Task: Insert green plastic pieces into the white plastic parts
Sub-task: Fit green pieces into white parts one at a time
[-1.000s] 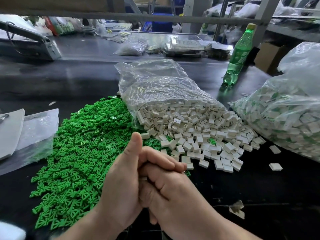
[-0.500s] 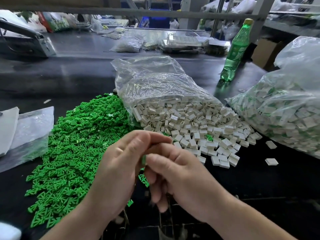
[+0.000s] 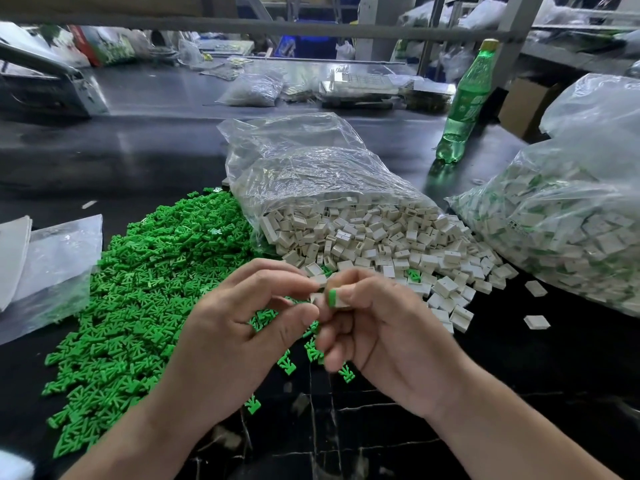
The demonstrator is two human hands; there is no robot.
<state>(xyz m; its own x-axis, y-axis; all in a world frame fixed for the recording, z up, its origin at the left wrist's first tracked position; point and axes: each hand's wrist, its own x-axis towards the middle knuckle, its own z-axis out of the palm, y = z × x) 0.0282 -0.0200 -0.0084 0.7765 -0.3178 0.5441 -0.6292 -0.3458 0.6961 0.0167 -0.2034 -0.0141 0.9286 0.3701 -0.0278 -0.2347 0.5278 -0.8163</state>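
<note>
A big heap of green plastic pieces (image 3: 145,289) lies on the black table at the left. White plastic parts (image 3: 374,244) spill from a clear bag (image 3: 311,168) at the centre. My right hand (image 3: 384,337) pinches a white part with a green piece (image 3: 333,298) showing at its end. My left hand (image 3: 235,334) pinches a small white part (image 3: 319,280) between thumb and fingertips, right beside the right hand's piece. Both hands hover above the table in front of the two heaps.
A second clear bag (image 3: 561,216) of white parts with green showing inside lies at the right. A green bottle (image 3: 465,102) stands behind it. Loose white parts (image 3: 536,322) and stray green pieces (image 3: 286,364) dot the table. A flat plastic sleeve (image 3: 52,268) lies at the left.
My clasped hands have come apart and risen slightly. Each now pinches a small part at the fingertips, and a green end shows in the right hand's white part.
</note>
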